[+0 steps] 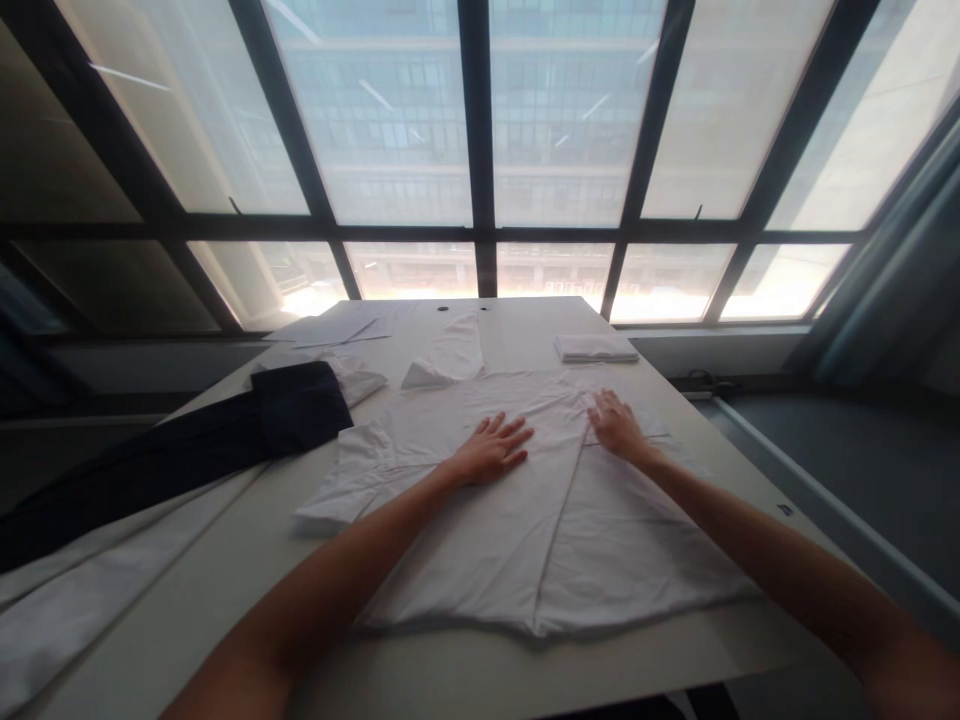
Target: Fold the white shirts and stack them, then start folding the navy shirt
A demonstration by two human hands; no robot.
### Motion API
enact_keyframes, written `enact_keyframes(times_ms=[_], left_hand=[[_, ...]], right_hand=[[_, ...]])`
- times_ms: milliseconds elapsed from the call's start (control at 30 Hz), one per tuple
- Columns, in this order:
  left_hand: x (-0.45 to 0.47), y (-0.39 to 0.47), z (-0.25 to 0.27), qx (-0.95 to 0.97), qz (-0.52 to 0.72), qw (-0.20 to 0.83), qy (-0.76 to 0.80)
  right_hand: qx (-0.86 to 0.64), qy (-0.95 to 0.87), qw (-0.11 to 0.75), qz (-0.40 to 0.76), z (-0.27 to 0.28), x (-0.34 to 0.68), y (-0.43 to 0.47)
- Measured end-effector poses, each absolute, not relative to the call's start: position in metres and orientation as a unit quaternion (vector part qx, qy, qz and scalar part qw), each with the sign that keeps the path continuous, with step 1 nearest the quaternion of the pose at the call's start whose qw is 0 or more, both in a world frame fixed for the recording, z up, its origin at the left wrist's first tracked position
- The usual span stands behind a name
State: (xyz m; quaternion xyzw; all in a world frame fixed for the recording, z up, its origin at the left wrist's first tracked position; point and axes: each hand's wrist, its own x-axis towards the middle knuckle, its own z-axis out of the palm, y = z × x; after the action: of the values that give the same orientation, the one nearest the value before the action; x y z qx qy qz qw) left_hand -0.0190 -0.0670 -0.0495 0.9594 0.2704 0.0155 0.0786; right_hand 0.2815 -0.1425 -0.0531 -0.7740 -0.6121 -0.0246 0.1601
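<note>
A white shirt (495, 540) is spread on the table, with one panel folded over so that a straight edge runs down its right half. My left hand (491, 452) lies flat on the middle of the cloth, fingers spread and holding nothing. Near the upper end of the folded edge, my right hand (616, 425) rests on the shirt, its fingers a little bent and slightly apart. Small creases run through the fabric between the two hands. A sleeve (352, 480) reaches out to the left, and another white sleeve-like piece (454, 352) extends toward the far side.
The white table (420, 675) reaches to a large window. Dark folded cloth (300, 405) lies at left over white cloth (135, 590). A flat folded white stack (596, 347) sits at the back right, white sheets (337, 328) at the back left. A curtain (892, 240) hangs right.
</note>
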Motion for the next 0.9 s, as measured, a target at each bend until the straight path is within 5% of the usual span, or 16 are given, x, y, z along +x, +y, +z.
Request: enact_keyframes(times_ms=[233, 900], left_hand=[[-0.019, -0.066, -0.051, 0.959, 0.021, 0.072, 0.274], [-0.017, -0.067, -0.045, 0.959, 0.017, 0.073, 0.273]], right_hand=[[-0.670, -0.730, 0.123, 0.056, -0.066, 0.199, -0.208], [-0.835, -0.546, 0.054, -0.039, -0.080, 0.372, -0.258]])
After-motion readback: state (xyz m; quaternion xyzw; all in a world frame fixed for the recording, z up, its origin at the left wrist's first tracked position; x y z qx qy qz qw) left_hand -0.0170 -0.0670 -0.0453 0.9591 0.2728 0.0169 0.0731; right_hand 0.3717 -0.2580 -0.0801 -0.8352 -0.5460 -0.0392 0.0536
